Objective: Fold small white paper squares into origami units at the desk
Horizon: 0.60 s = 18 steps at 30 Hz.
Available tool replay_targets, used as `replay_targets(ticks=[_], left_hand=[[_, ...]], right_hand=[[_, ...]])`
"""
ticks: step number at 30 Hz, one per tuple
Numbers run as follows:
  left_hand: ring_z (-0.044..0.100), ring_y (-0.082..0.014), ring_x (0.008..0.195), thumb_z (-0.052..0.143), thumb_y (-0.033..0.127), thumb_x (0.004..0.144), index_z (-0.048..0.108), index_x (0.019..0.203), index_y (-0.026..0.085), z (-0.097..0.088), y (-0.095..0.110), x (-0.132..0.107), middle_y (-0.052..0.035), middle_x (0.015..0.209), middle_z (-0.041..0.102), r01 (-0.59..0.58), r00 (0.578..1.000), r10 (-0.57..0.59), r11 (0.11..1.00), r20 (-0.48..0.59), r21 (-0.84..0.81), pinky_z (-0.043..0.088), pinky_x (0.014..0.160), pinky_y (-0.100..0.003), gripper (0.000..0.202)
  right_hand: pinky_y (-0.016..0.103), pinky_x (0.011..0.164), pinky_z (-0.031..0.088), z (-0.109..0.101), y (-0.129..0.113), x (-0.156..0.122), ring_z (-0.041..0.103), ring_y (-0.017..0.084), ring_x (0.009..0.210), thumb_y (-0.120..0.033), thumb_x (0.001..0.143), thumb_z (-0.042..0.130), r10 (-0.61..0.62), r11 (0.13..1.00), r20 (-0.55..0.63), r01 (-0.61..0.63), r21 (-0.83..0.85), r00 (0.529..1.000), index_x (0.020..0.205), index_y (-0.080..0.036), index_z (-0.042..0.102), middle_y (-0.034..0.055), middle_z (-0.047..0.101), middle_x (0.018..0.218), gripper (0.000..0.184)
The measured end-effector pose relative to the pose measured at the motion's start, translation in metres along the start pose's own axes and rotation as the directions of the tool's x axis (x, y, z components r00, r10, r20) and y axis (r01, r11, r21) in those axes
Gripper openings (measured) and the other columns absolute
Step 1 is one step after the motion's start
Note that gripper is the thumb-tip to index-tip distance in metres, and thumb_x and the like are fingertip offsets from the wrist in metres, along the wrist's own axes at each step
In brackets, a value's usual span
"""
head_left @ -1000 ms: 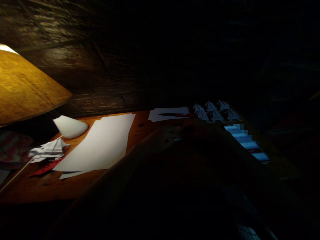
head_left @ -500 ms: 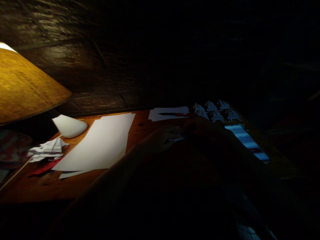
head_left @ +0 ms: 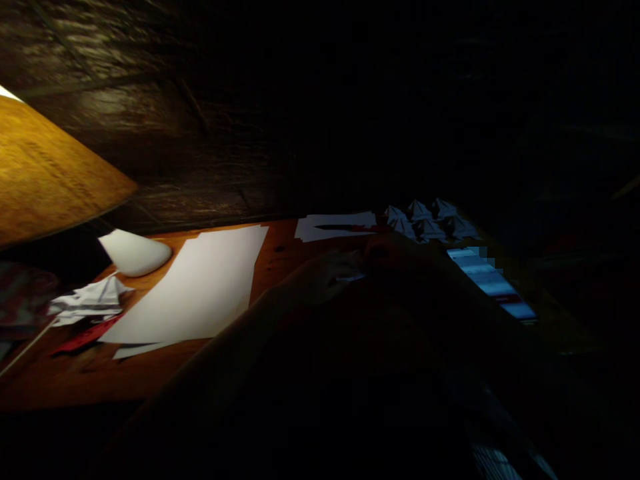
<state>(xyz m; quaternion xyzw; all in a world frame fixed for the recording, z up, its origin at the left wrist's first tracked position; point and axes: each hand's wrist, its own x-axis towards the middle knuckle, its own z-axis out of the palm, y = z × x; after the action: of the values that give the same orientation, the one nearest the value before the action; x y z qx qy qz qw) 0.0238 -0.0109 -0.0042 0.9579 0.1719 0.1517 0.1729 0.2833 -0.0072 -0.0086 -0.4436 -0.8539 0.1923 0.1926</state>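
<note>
Your left hand was curled, its fingers pinched on a small paper piece over the middle of the desk. Your right hand met the same piece, but in the dark I could not tell its grip. Just behind lay folded paper figures; to the left, white sheets; to the right, a lit phone.

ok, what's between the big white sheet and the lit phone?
Head view: the left hand and right hand, meeting at a small pale paper scrap.
</note>
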Motion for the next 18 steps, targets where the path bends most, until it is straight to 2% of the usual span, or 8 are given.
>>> replay_targets(ticks=[5, 11, 18], left_hand=[[0.056, -0.0244, 0.125, 0.059, 0.008, 0.087, 0.067, 0.124, 0.022, -0.001, 0.006, 0.001, -0.0084, 0.132, 0.063, -0.001, 1.0, 0.001, 1.0, 0.001, -0.022, 0.047, 0.108, -0.047, 0.04], [0.051, -0.0264, 0.132, 0.058, 0.011, 0.09, 0.065, 0.13, 0.024, 0.003, 0.016, 0.002, -0.0095, 0.139, 0.058, 0.012, 1.0, -0.01, 0.997, 0.02, -0.076, 0.041, 0.114, -0.055, 0.043], [0.049, -0.0269, 0.132, 0.058, 0.014, 0.09, 0.066, 0.13, 0.024, 0.004, 0.019, 0.002, -0.0103, 0.14, 0.054, 0.025, 0.999, -0.023, 0.996, 0.023, -0.087, 0.042, 0.114, -0.051, 0.041]], right_hand=[[0.031, 0.079, 0.048, 0.004, 0.005, 0.002, 0.066, 0.02, 0.087, -0.019, 0.085, 0.063, 0.046, 0.999, -0.009, -0.046, -0.023, 0.999, 0.096, -0.016, 0.076, 0.0094, 0.074, 0.103, 0.017], [0.029, 0.078, 0.048, 0.002, 0.0, 0.003, 0.064, 0.019, 0.087, -0.016, 0.081, 0.065, 0.108, 0.991, -0.004, -0.108, -0.074, 0.994, 0.087, -0.016, 0.076, 0.0091, 0.073, 0.097, 0.013], [0.03, 0.076, 0.047, 0.001, -0.007, 0.002, 0.063, 0.02, 0.085, -0.018, 0.084, 0.061, 0.123, 0.99, -0.016, -0.124, -0.065, 0.992, 0.091, -0.015, 0.075, 0.0098, 0.072, 0.095, 0.015]])
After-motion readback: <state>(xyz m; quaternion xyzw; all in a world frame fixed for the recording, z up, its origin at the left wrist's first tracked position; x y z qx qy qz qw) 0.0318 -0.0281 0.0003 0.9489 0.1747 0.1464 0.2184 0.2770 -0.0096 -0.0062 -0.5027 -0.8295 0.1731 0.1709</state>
